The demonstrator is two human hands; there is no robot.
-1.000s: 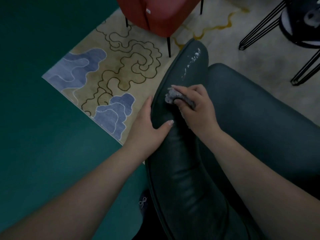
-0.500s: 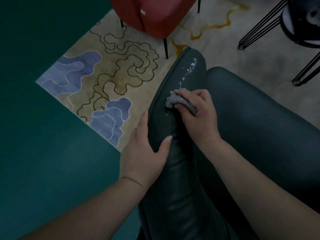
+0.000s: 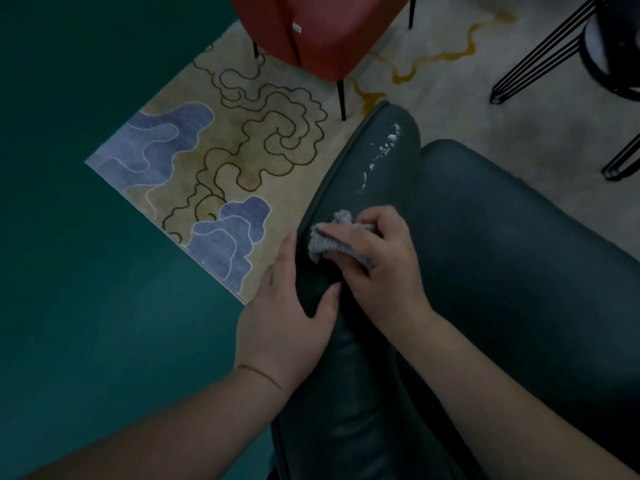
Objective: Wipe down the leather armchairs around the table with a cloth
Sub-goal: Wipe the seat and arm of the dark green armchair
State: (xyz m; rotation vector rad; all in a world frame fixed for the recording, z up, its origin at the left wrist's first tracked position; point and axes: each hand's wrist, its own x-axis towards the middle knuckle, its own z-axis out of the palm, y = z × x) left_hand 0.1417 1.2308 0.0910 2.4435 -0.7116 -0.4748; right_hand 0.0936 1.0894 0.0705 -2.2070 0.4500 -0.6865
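Observation:
A dark green leather armchair fills the lower right, with its armrest running up the middle of the view. White foamy specks dot the armrest's far end. My right hand grips a bunched grey cloth and presses it onto the armrest, below the specks. My left hand rests on the armrest's outer side, fingers down the outside and thumb lying across the top, just beside the cloth.
A red chair on thin black legs stands ahead on a patterned beige and blue rug. Black wire legs of a round stool or table sit at the top right. Teal floor lies to the left.
My right hand with the cloth has drawn back along the armrest toward me, away from the white specks. My left hand has slid back with it, staying on the armrest's side.

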